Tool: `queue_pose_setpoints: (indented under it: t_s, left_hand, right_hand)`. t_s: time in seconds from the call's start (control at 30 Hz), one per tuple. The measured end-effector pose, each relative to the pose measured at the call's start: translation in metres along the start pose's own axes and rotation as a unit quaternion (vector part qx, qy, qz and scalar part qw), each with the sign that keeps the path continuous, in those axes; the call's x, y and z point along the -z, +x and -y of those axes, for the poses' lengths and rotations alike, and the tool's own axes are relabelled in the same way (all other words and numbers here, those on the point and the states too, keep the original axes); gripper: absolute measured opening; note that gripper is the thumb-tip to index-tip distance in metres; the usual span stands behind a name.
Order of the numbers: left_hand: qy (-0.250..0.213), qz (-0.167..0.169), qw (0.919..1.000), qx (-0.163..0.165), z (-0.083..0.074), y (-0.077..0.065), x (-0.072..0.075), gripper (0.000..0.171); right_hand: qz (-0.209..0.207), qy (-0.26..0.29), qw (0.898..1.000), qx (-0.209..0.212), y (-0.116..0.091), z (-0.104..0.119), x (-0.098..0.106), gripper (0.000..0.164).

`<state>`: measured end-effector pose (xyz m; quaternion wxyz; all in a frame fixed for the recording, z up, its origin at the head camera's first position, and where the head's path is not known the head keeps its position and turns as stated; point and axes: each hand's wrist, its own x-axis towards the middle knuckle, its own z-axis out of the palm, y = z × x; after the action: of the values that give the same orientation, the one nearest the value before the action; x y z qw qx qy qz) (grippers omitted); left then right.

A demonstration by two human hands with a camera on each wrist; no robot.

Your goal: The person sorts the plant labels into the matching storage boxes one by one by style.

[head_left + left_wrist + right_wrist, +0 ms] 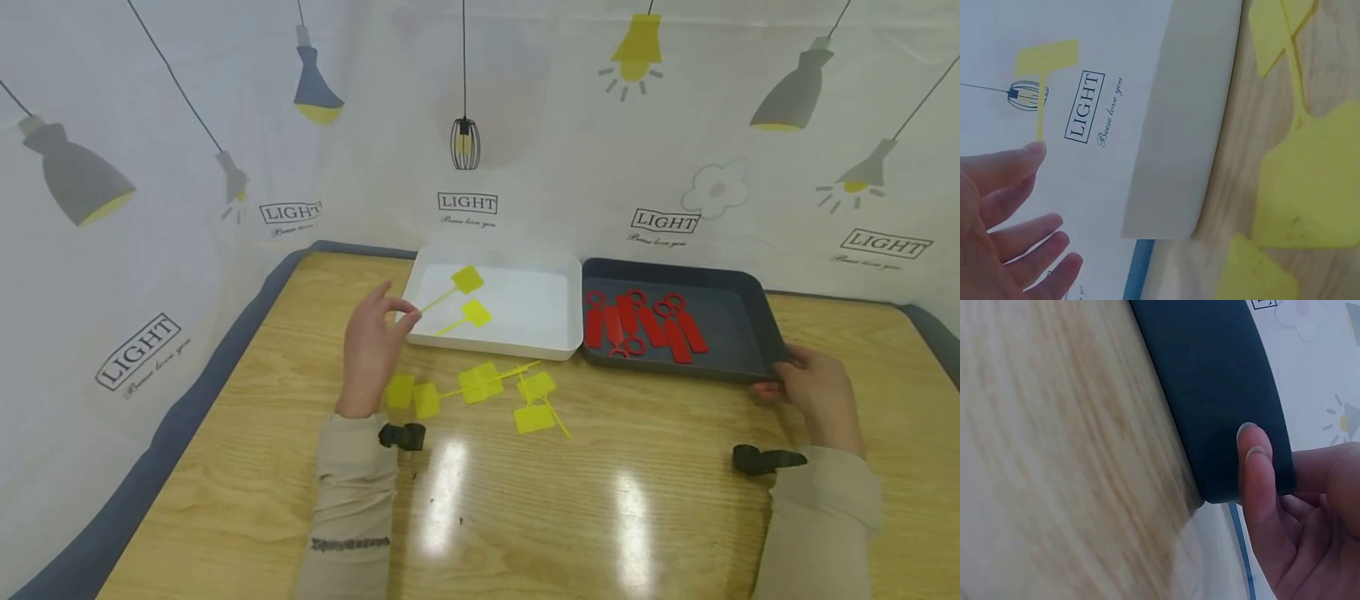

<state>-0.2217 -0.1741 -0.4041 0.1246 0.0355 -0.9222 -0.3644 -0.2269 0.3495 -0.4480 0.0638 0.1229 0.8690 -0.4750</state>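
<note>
My left hand [371,346] pinches the thin stem of a yellow plant label [468,279] between thumb and index finger, over the left side of the white tray [536,292]. In the left wrist view the label's flat head [1047,56] points up from the fingertips, while the other fingers spread loosely. A second yellow label [476,313] lies inside the white tray. On the right, my right hand [821,387] grips the near right corner of the dark grey tray [723,312], fingers on its outer wall [1216,381] and thumb across the rim.
Several yellow labels [480,383] lie loose and overlapping on the wooden table [540,508], in front of the white tray. Several red ring-topped tags [648,321] lie in the dark tray, beside the white one. A printed curtain [555,125] hangs behind the table.
</note>
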Motion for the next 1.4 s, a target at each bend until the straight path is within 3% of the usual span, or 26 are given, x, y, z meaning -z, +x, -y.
queue_pose_setpoints:
  t_s: [0.2,0.43,0.6,0.7,0.93,1.4]
  left_hand:
    - [-0.046,0.026,0.9959,0.074,0.01,0.005,-0.005,0.023]
    - [-0.09,0.067,0.9892,0.094,0.021,0.013,-0.015,0.028]
    - [-0.114,0.074,0.9843,0.113,0.024,0.017,-0.02,0.028]
    - [-0.112,0.074,0.9846,0.112,0.025,0.02,-0.022,0.028]
    - [-0.06,0.071,0.9891,0.114,0.026,0.023,-0.029,0.026]
    - [-0.037,0.081,0.9855,0.144,0.025,0.023,-0.031,0.027]
  right_hand:
    - [0.001,-0.006,1.0,-0.004,0.0,-0.002,0.0,0.052]
    - [0.003,-0.017,1.0,0.0,-0.002,-0.003,0.002,0.052]
    - [0.001,-0.03,1.0,-0.004,-0.002,-0.003,0.002,0.052]
    - [-0.001,-0.028,1.0,-0.009,-0.002,-0.003,0.002,0.052]
    - [0.004,-0.023,1.0,-0.012,-0.002,-0.001,0.002,0.052]
    - [-0.002,-0.013,1.0,-0.014,0.0,0.001,0.001,0.053]
